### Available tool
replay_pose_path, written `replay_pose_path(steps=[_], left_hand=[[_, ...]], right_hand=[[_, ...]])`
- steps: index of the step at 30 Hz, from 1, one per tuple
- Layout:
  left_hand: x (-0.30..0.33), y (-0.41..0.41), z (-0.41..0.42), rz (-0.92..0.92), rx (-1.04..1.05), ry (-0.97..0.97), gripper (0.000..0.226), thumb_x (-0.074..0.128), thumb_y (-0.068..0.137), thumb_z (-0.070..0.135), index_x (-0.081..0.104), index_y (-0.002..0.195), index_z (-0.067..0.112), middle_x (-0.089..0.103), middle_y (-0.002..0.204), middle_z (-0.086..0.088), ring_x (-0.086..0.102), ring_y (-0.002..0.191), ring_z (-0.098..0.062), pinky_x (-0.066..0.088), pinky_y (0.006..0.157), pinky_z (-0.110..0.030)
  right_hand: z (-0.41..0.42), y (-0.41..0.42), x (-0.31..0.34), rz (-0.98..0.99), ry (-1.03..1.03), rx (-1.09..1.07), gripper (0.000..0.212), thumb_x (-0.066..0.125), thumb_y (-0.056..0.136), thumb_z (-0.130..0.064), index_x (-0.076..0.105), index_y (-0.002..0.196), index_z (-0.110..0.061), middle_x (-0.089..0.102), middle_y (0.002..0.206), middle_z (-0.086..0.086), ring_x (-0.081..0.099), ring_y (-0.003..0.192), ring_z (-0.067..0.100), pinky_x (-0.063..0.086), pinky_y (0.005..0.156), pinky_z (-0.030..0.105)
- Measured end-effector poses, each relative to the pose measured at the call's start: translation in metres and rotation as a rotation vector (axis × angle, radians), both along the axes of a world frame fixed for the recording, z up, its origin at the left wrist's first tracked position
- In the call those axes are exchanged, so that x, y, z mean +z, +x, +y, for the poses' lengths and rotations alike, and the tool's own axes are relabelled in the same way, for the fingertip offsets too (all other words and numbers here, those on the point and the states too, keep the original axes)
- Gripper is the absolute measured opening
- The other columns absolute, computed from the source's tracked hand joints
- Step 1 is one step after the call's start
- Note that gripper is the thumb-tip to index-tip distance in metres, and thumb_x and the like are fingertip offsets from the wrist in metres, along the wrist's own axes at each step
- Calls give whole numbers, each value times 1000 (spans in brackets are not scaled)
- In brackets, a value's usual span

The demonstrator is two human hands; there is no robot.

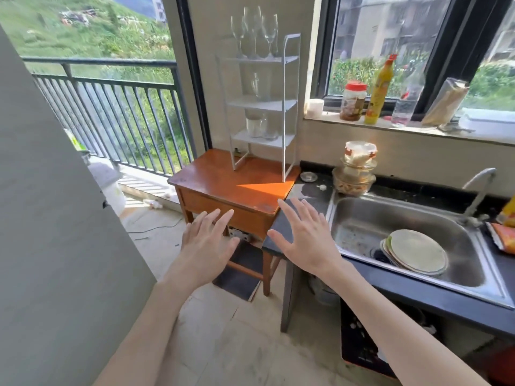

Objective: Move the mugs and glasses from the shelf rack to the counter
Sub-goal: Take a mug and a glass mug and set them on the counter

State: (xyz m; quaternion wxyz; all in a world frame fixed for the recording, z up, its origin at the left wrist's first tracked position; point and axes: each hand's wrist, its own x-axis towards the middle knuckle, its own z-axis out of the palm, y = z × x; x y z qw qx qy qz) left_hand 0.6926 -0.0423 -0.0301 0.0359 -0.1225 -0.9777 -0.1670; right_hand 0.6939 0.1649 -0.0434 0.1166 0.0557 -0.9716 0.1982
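Fingers (223, 218) of the left hand (207, 243) are spread straight and hold nothing; the right hand (303, 238) is the same, palm down, fingers fanned wide. Both hands hang in the air in front of a small wooden table (211, 176), the left one before its front edge, the right one over the dark counter (278, 227) beside the sink (351, 215).

On the table stands a white shelf rack (287, 107) with 3 shelves. 3 stemmed glasses (255, 32) stand upright on the top shelf. A clear glass mug (260, 84) sits on the middle shelf. On the bottom shelf a white mug (254, 126) stands just beside a short glass (269, 132). All are well apart from both hands.

Plates (415, 252) lie stacked in the sink. Stacked glass bowls (354, 176) sit on the counter behind it, and a yellow bottle (380, 90) and a red-lidded jar (353, 100) stand on the window sill (418, 129).
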Motion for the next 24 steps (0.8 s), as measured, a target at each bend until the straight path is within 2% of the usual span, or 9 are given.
replay_pose_path(steps=[7, 10, 12, 19, 24], left_hand=[[-29, -130, -26, -64, -6, 29, 55, 28, 94, 46, 8, 144, 35, 9, 156, 3, -4, 143, -18, 1, 117, -45], [-45, -203, -41, -26, -28, 24, 55, 28, 93, 49, 10, 144, 37, 12, 156, 3, -1, 143, -19, 4, 117, -47], [-55, -254, -51, 7, -61, 34, 55, 29, 93, 50, 12, 144, 37, 15, 155, 2, 3, 143, -19, 5, 116, -47], [-61, -400, -72, -46, -182, 40, 56, 26, 91, 54, 12, 142, 39, 17, 155, 2, 7, 143, -21, 7, 114, -45], [-61, -474, -56, -74, -280, 107, 54, 31, 93, 49, 16, 143, 36, 19, 155, 3, 9, 143, -21, 9, 114, -43]], right_hand=[[-19, -124, -13, -42, 28, 3, 66, 39, 87, -58, 17, 144, -32, 19, 156, 2, 12, 144, 25, 12, 113, 54], [-32, -185, -17, -33, 48, -19, 66, 39, 88, -57, 18, 145, -30, 18, 156, 4, 12, 144, 25, 13, 113, 53], [-40, -227, -21, -19, 39, -57, 66, 40, 88, -55, 18, 145, -30, 17, 157, 3, 10, 145, 25, 11, 114, 52], [-62, -355, -23, -50, 19, -176, 66, 40, 90, -51, 17, 147, -26, 15, 157, 5, 11, 144, 25, 10, 115, 45], [-60, -417, -28, -50, -45, -224, 67, 45, 91, -45, 19, 147, -18, 21, 155, 9, 17, 143, 27, 16, 116, 42]])
